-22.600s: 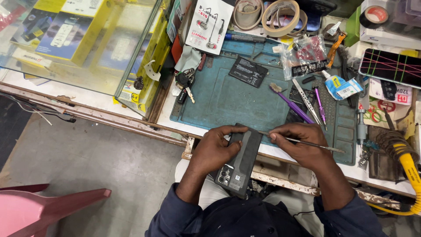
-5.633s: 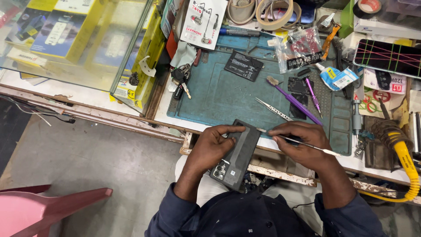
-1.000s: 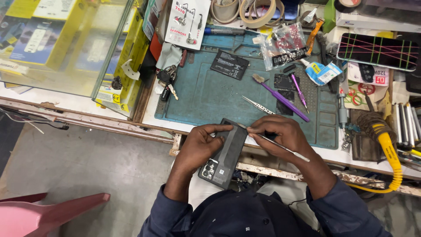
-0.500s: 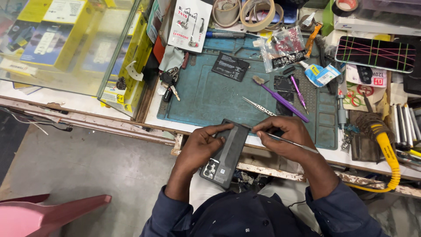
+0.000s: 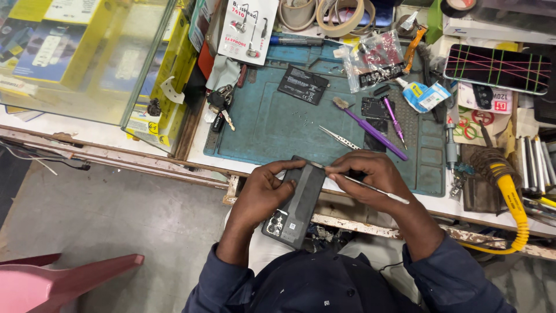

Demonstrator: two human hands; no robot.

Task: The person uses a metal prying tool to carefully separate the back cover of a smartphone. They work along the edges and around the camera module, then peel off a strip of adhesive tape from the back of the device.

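One dark phone sits in the lower middle of the frame, held over the person's lap just below the near edge of the table. Two hands work on it. The left hand wraps the phone's left edge, its fingers curled around the top corner and grasping the body. The right hand pinches one thin metal tool, its fingers closed on the shaft, with the tip touching the phone's upper right corner.

On the blue mat at the centre of the frame lie one pair of tweezers, one purple-handled brush, one smaller purple screwdriver and one flat black battery. One bunch of keys rests at the mat's left edge. Two rolls of tape sit at the top centre, and one yellow coiled hose curves down the right side. One pink chair shows at the lower left.

Compared with half a second ago, the phone and both hands keep nearly the same pose; the tool tip has slid slightly along the upper edge, and the whole view has shifted a little to the right.

The phone's long axis runs diagonally, from upper right to lower left. Its top end points up toward the mat, and its camera end points down and left toward the person's lap.
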